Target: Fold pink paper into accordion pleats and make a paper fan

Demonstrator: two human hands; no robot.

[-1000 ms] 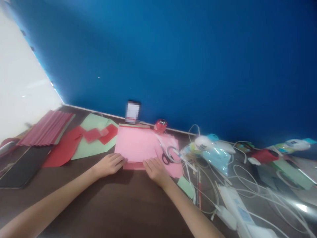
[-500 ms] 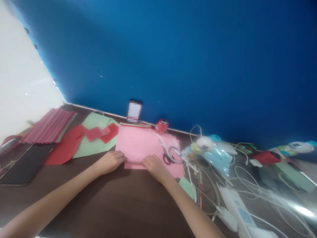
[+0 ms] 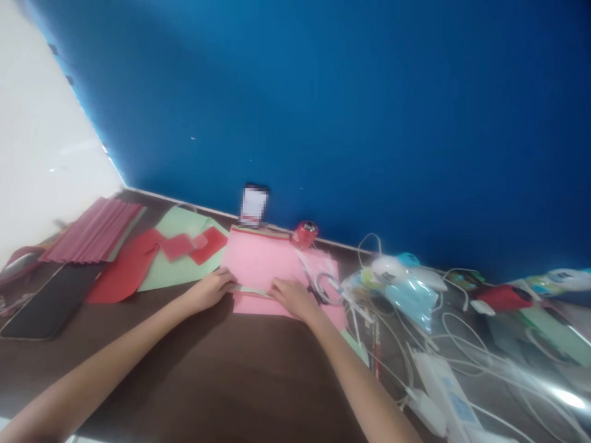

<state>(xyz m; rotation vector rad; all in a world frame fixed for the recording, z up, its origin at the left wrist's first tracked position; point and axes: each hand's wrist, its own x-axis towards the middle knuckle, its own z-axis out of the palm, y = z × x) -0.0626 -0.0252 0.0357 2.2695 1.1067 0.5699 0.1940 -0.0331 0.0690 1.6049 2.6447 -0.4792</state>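
Note:
A pink paper sheet [image 3: 261, 261] lies on the dark brown table [image 3: 221, 375] in front of me, its near edge folded up into a narrow strip. My left hand [image 3: 210, 290] pinches the left end of that fold with fingers curled. My right hand [image 3: 290, 296] presses and pinches the right end of the same fold. A pair of scissors [image 3: 318, 284] lies on the pink paper just right of my right hand.
Red paper pieces [image 3: 133, 264] and a green sheet [image 3: 178, 261] lie at left, with a pleated maroon paper [image 3: 95, 231] and a dark tablet [image 3: 44, 304]. A red tape roll [image 3: 305, 234] stands by the blue wall. White cables and chargers [image 3: 438, 375] crowd the right.
Both hands have moved slightly away from me along the pink paper, and the folded strip at its near edge has lifted and rolled further over.

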